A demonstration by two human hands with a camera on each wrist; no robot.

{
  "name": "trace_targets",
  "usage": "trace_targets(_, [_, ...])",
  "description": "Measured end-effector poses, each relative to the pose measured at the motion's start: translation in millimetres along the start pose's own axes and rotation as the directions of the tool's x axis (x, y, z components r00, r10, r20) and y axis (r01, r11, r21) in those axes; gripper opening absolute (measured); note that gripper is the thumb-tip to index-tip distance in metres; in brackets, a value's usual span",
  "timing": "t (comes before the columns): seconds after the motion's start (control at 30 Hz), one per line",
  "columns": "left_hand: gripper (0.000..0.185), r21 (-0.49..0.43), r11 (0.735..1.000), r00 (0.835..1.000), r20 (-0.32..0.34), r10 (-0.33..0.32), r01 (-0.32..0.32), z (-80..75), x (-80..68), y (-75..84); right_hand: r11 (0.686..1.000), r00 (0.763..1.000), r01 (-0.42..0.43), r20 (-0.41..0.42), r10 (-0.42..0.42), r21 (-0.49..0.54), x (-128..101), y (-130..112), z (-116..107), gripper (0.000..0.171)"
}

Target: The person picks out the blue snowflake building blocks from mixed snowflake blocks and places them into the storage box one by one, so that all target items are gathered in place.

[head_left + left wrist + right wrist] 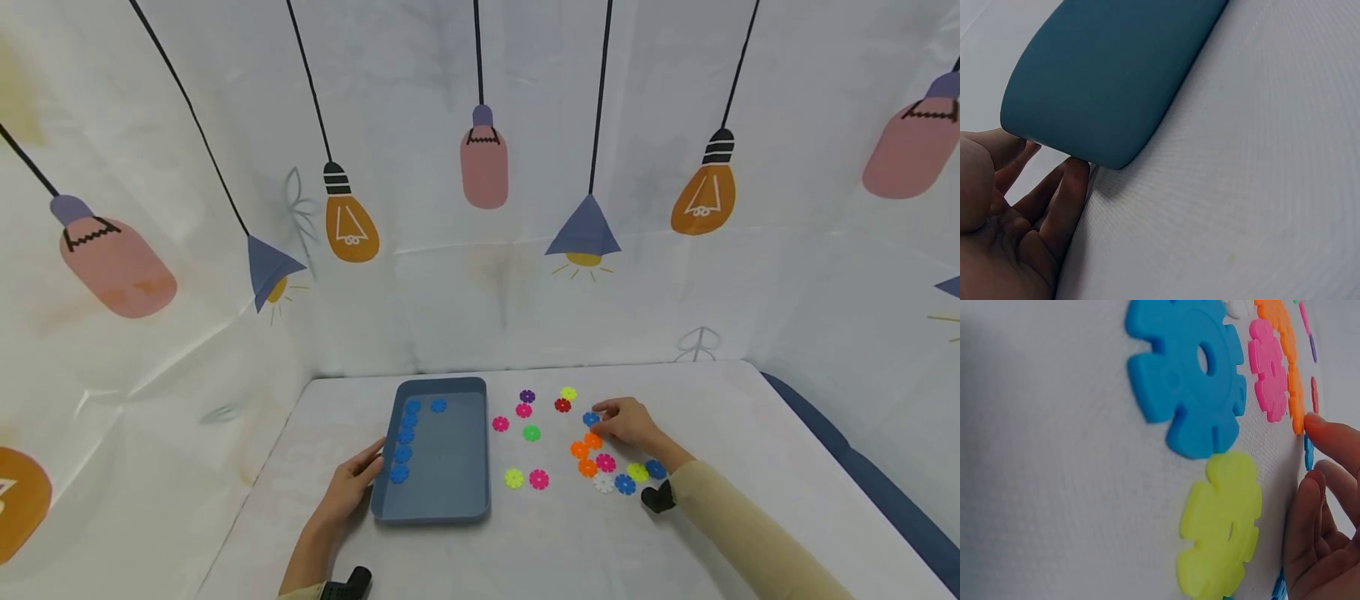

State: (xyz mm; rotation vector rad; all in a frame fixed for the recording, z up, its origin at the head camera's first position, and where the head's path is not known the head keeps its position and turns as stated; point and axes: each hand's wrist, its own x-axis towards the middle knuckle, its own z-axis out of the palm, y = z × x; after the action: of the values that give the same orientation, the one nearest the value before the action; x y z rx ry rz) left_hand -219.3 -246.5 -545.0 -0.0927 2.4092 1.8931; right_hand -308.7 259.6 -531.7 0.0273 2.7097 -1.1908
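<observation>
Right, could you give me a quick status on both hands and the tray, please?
Left hand open, fingers against blue tray edge. Right hand reaching a loose blue disc; grip unclear. Six blue discs in tray. Nothing in the way.

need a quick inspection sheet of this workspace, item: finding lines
surface: white table, cloth covered
job's things: blue tray holding six blue discs; one blue disc loose at the right fingertips
clutter: loose coloured discs right of the tray
grippers: left hand fingers touch the tray's left rim; right hand reaches to the loose blue disc, grip cannot be told
cables: nothing seen
surroundings: backdrop printed with hanging lamps
</observation>
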Motion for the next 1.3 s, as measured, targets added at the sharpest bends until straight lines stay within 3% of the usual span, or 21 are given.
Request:
trace_targets(0.53, [0.048, -0.004, 1.000, 1.000, 0.010, 0.003, -0.003, -0.1, 2.9, 1.2, 0.993, 0.996, 0.086, -0.028, -0.089, -0.079, 3.2, -0.2, -0.8, 0.034])
trace_targets(0.83, [0.048, 0.007, 1.000, 1.000, -0.015, 0.007, -0.007, -2.4, 1.2, 2.8, 0.992, 0.997, 0.081, 0.025, -0.078, -0.095, 8.2, -7.7, 0.0, 0.036])
trace_targets(1.0, [0.048, 0.020, 1.000, 1.000, -0.013, -0.012, 0.012, -2.4, -3.5, -3.2, 0.997, 0.998, 0.036, 0.053, -0.033, -0.066, 5.4, -8.5, 5.0, 0.034])
trace_targets(1.3, [0.049, -0.009, 1.000, 1.000, 0.002, 0.001, -0.001, -2.9, 0.4, -4.0, 0.996, 0.997, 0.081, 0.008, -0.081, 0.044, 2.7, -17.9, 11.3, 0.028])
